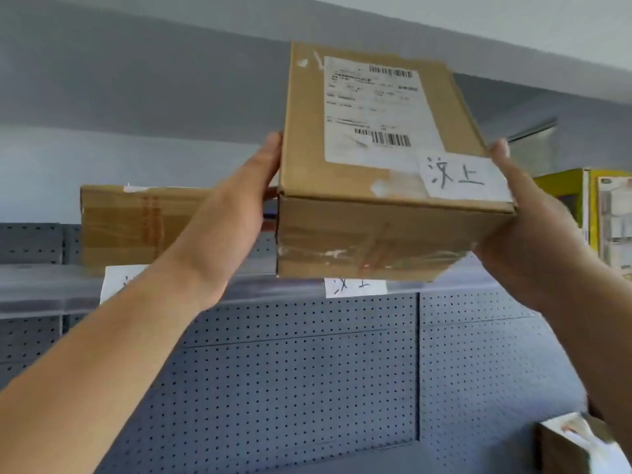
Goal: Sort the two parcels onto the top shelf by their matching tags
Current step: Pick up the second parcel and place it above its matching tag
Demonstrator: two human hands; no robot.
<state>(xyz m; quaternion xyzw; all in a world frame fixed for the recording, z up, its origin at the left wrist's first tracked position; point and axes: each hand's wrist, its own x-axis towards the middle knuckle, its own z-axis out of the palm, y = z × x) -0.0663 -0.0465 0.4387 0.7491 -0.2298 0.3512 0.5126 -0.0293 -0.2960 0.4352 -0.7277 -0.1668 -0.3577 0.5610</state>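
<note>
I hold a brown cardboard parcel [369, 206] up in front of the top shelf [44, 285]. My left hand [236, 206] presses its left side and my right hand [526, 234] grips its right side. A shipping label and a white handwritten tag [458, 177] are stuck on its top face. A white shelf tag [355, 288] with similar handwriting hangs on the shelf edge just below the parcel. A second brown parcel [133, 224] rests on the shelf to the left, above another white shelf tag [119, 280] partly hidden by my left forearm.
A grey pegboard back panel [307, 371] fills the space under the shelf. A yellow cabinet or box [578, 196] stands at the far right. A taped carton corner [578, 443] shows at the bottom right. The ceiling is close above the shelf.
</note>
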